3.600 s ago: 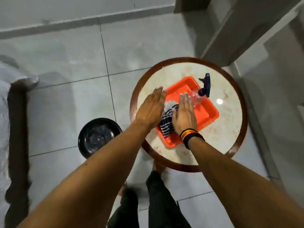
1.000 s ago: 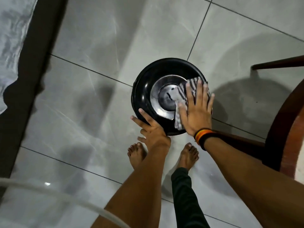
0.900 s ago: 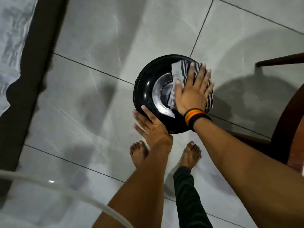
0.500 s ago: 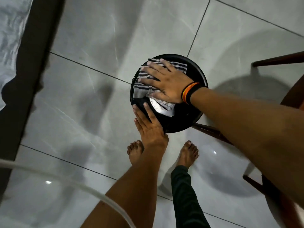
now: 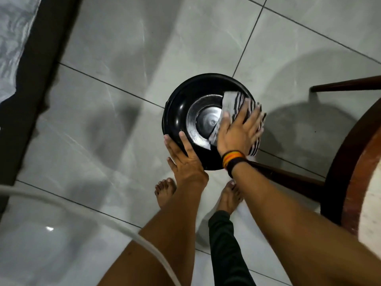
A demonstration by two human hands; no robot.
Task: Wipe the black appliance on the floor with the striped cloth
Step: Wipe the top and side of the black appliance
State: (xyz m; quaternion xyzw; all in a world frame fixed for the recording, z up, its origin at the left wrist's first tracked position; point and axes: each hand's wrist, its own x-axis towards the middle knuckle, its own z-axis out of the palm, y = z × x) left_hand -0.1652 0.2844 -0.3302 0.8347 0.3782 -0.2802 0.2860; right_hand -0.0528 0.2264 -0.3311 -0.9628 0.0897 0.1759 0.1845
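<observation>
The round black appliance [image 5: 179,104] stands on the grey tiled floor, with a shiny silver disc in the middle of its top. The black-and-white striped cloth [image 5: 234,103] lies over its right side. My right hand [image 5: 239,133], with bands on the wrist, presses flat on the cloth, fingers spread and blurred. My left hand [image 5: 185,159] rests flat against the appliance's near left rim, fingers apart and holding nothing.
A round wooden table [image 5: 340,162] with dark legs stands at the right, one leg running just behind my right wrist. My bare feet [image 5: 165,188] are right below the appliance. A white cable [image 5: 123,230] crosses the lower left. A dark strip runs along the left edge.
My right hand has slid the cloth from the appliance's upper left back over to its right side. My left hand has stayed on the near rim.
</observation>
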